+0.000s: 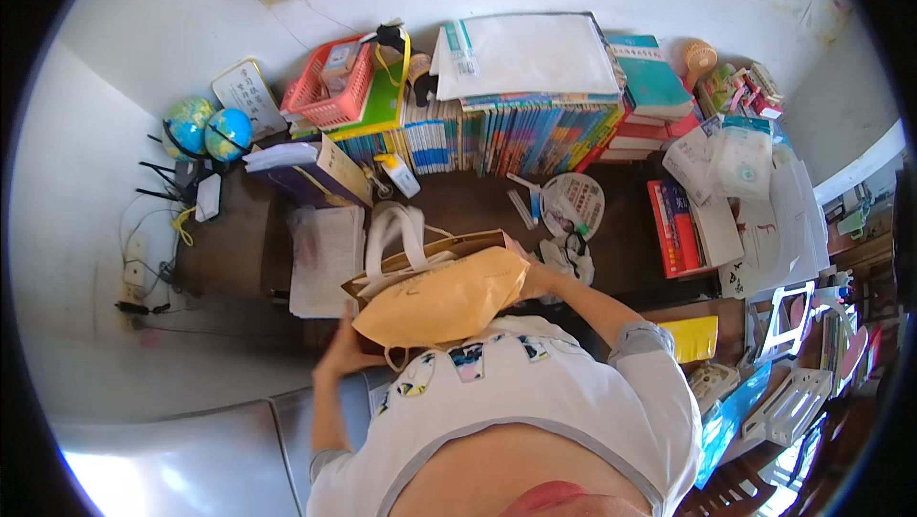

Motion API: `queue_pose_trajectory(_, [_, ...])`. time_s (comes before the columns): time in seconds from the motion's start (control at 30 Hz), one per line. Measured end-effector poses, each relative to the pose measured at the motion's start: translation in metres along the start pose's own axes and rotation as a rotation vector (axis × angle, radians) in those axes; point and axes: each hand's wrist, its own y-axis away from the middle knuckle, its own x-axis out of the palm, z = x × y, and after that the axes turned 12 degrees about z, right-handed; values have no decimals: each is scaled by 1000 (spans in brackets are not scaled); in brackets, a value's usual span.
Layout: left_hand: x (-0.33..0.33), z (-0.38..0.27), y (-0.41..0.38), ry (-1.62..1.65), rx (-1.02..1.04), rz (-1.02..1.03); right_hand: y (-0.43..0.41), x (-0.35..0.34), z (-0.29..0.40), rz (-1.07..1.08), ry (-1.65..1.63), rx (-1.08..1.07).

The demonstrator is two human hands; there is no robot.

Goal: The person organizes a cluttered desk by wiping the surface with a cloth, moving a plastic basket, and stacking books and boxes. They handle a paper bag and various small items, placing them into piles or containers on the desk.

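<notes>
A tan kraft-paper bag [440, 298] is held tilted against the front of my white shirt. Its mouth faces the desk, and white papers and a white looped strap [390, 234] show there. My right hand [536, 279] grips the bag's right end, its fingers partly hidden by the paper. At the lower left corner is my left hand [345, 348], thumb and fingers spread; whether it bears on the bag I cannot tell. A stack of printed sheets [326, 262] lies just beyond that corner. Close past my right hand is a crumpled white pouch [566, 259] with dark cords.
A row of upright books [537, 133] lines the back of the dark desk [458, 194]. A round hand fan [573, 203] and a yellow-capped bottle [398, 174] stand or lie before it. Books and plastic packaging [741, 162] crowd the right; two globes [228, 135] occupy the left.
</notes>
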Motion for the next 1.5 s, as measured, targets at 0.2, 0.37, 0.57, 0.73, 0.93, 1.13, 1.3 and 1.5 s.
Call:
queue_pose_trajectory(0.2, [27,3,-53,227,19,-104,-12,8,-22,-73,-80,-131])
queue_pose_trajectory(0.37, [-5,41,-73,308,1,15,-23,-5,-8,-65,-329,-3])
queue_pose_trajectory(0.57, [-5,25,-98,395,69,-205,-18,-13,6,-200,-375,184])
queue_pose_trajectory(0.73, [-47,-15,-107,321,114,-276,-11,-38,59,-306,-575,179])
queue_pose_trajectory(0.93, [-124,-193,-168,276,668,-296,2,-163,160,-601,-426,-65])
queue_pose_trajectory(1.13, [-182,-350,-286,444,958,-202,-3,-362,210,-745,-132,-138])
queue_pose_trajectory(1.3, [-191,-401,-397,392,1038,-123,-18,-465,157,-724,-113,-204])
queue_pose_trajectory(1.5, [-151,-333,-481,381,850,2,-42,-467,24,-726,-514,-205])
